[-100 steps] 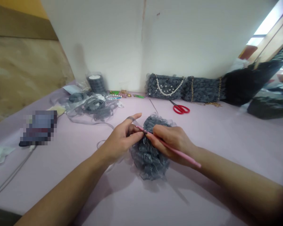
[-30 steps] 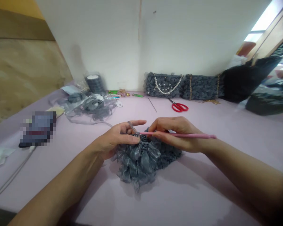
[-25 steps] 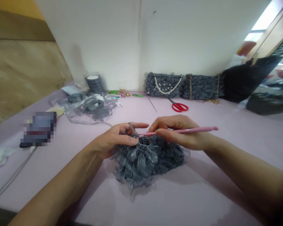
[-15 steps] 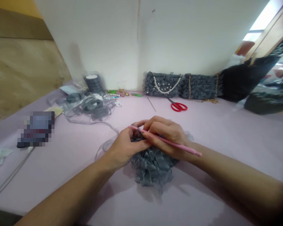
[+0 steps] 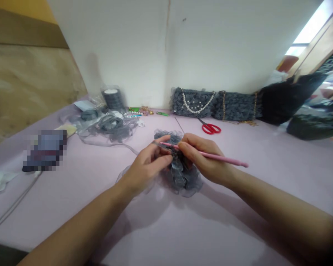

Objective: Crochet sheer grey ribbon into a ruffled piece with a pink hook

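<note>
My left hand (image 5: 148, 166) is shut on a bunched piece of ruffled grey organza ribbon work (image 5: 181, 175), pinching its upper edge. My right hand (image 5: 205, 159) is shut on a pink crochet hook (image 5: 216, 156) like a pencil, with the shaft running out past my knuckles to the right. The hook's tip is lost among my left fingers and the ruffles. A strand of sheer ribbon (image 5: 130, 148) leads from near my left wrist back to the ribbon pile.
Behind my hands lie a tangle of grey organza ribbon (image 5: 111, 127), a ribbon spool (image 5: 113, 99), and small beads. Farther right are two ruffled grey bags (image 5: 192, 102), red scissors (image 5: 210, 128) and a thin metal needle (image 5: 179, 125), on a lilac table cover (image 5: 238, 218).
The ruffled piece has been gathered tighter and shifted up the table. My hands have moved closer around it, and the hook's handle has swung from slanting down-right to nearer level.
</note>
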Tool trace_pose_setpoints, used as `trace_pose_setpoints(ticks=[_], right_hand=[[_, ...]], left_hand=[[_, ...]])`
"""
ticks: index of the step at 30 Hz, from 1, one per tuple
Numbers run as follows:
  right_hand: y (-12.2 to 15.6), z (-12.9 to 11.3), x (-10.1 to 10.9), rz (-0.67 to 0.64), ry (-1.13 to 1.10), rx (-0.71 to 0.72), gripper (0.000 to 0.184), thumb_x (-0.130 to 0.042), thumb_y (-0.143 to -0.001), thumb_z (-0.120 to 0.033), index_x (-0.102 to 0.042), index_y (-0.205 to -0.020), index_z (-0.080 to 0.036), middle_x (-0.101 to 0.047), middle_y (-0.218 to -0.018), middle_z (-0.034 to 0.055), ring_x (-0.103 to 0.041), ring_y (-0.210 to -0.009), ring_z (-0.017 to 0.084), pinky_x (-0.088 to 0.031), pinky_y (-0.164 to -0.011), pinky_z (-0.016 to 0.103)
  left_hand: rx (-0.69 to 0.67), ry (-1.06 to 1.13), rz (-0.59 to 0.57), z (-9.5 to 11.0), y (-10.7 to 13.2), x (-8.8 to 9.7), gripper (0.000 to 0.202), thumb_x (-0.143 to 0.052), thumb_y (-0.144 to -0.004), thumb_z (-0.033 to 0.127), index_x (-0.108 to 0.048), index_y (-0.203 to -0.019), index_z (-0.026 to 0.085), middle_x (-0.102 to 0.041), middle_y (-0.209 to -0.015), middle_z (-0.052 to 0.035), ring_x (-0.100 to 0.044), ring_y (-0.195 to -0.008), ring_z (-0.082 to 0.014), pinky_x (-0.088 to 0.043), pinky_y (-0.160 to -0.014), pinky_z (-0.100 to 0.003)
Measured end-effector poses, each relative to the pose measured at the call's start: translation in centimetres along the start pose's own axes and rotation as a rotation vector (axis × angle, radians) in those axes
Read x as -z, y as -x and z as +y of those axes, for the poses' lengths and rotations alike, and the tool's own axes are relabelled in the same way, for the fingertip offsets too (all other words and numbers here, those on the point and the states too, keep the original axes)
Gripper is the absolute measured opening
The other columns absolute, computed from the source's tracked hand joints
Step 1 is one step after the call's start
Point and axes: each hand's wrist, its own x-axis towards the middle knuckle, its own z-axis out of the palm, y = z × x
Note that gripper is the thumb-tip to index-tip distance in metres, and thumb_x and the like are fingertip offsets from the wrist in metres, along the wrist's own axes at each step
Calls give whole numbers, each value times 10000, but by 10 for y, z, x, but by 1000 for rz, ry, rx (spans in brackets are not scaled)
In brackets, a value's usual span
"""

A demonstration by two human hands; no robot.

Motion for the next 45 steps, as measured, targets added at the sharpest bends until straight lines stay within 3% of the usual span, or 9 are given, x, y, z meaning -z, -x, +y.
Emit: trace_pose_setpoints(ticks=[2,4,7,10,16,26,31,35,45], right_hand=[[-2,5,3,-5,-79,-35,350,-462,-965,-360,-457,-661,-188,-496,-567,-39,-465,-507,79,-371,-456,202],[-3,8,5,-2,-121,-40,325,-471,-961,-365,-488,-690,-187,-515,-568,-38,-487,-509,85,-391,-467,208],[-2,13,6,5,-152,-21,304,-479,-959,-361,-514,-714,-184,-525,-564,-38,-490,-515,90,-399,-481,217],[-2,18,5,6,-207,2,307,-496,-956,-372,-528,-718,-181,-518,-571,-39,-485,-518,89,-394,-482,218],[-4,32,4,-26,-404,-10,344,-536,-935,-422,-511,-688,-183,-504,-591,-33,-490,-506,92,-403,-456,222],[-4,37,12,-190,-543,-38,314,-544,-933,-396,-573,-718,-170,-600,-718,14,-589,-604,121,-471,-523,244],[-7,24,28,-331,-366,16,260,-533,-939,-330,-636,-757,-177,-680,-753,42,-640,-705,158,-518,-630,283],[-7,11,39,-393,-133,37,221,-475,-956,-273,-678,-945,-186,-707,-747,39,-653,-708,163,-508,-599,261],[0,-5,27,-279,368,327,223,-415,-968,-214,-585,-833,-162,-568,-725,21,-490,-586,108,-394,-539,243]], left_hand=[[-21,-47,-24,6,-2,11,234,-565,-853,263,-695,-1021,166,-534,-1375,-81,-562,-1091,-235,-455,-750,-288],[-84,-186,12,11,-3,19,211,-550,-874,280,-718,-879,152,-526,-1394,-72,-542,-1121,-236,-442,-756,-280],[-92,-231,31,12,-3,23,359,-590,-866,293,-630,-1203,174,-674,-1117,-77,-591,-948,-185,-439,-732,-271],[-21,-36,-46,10,-3,20,628,-623,-851,268,-404,-1436,197,-686,-949,-35,-598,-792,-129,-445,-709,-244],[1,146,-90,5,-1,10,730,-696,-805,236,-359,-1451,196,-600,-797,23,-496,-618,-65,-408,-645,-208],[10,116,-74,5,-1,10,810,-745,-702,157,-384,-1427,185,-546,-779,33,-530,-743,-105,-407,-718,-242],[-2,54,-59,8,0,11,819,-726,-724,172,-344,-1448,182,-567,-786,24,-534,-739,-109,-406,-674,-234],[-8,-33,-21,10,1,11,820,-720,-734,177,-334,-1457,173,-559,-774,30,-528,-721,-105,-404,-648,-228],[-195,-304,164,7,6,3,684,-683,-763,172,-461,-1407,236,-562,-797,16,-546,-765,-130,-431,-727,-252]])
